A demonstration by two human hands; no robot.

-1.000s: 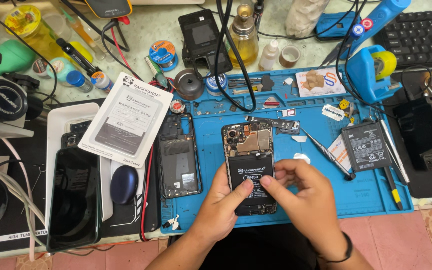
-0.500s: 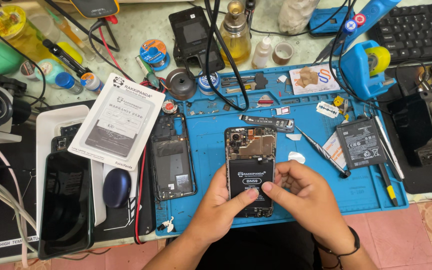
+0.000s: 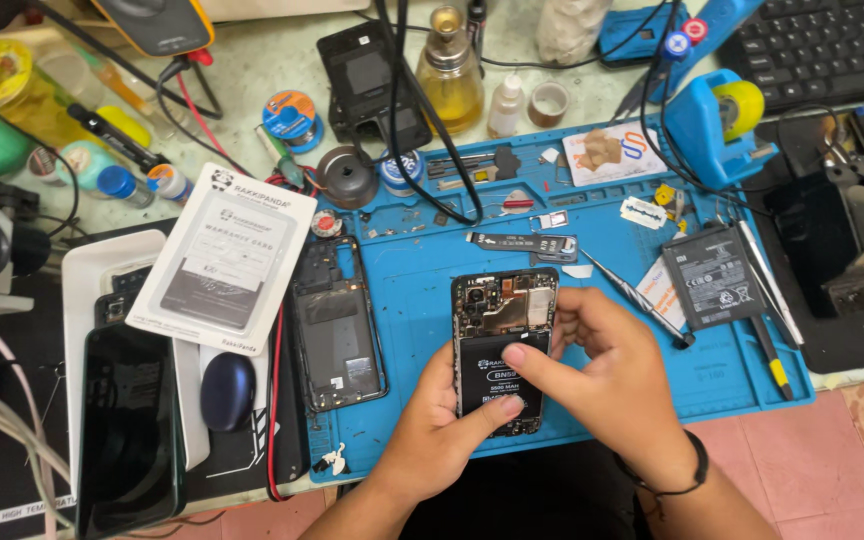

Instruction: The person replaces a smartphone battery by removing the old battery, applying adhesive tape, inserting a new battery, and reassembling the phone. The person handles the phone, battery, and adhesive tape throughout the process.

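Head view: opened phone [image 3: 500, 345] lies face down on the blue mat [image 3: 422, 300], back off, black battery showing. My left hand [image 3: 442, 430] grips its lower left edge, thumb pressed flat on the battery. My right hand [image 3: 607, 375] wraps the right edge, index finger down on the battery's middle, so both hands are clamped on the phone, close together, thumb & finger nearly touching. My fingers hide the phone's lower right corner.

Around it: empty phone frame [image 3: 337, 325] just left on the mat. White card [image 3: 224, 258] further left, partly over a white box. Dark phone [image 3: 130, 430] at far left, blue mouse-shaped thing [image 3: 227, 390] beside it. Loose battery [image 3: 717, 278] to the right, well apart from my hands; tweezers [image 3: 637, 298] btwn it & the phone, tip near my right knuckles. Black flat strip [image 3: 522, 241] just above the phone. Blue tape holder [image 3: 717, 115] top right, keyboard [image 3: 832, 45] behind it. Amber bottle [image 3: 449, 75] at top centre, black cables crossing in front of it.
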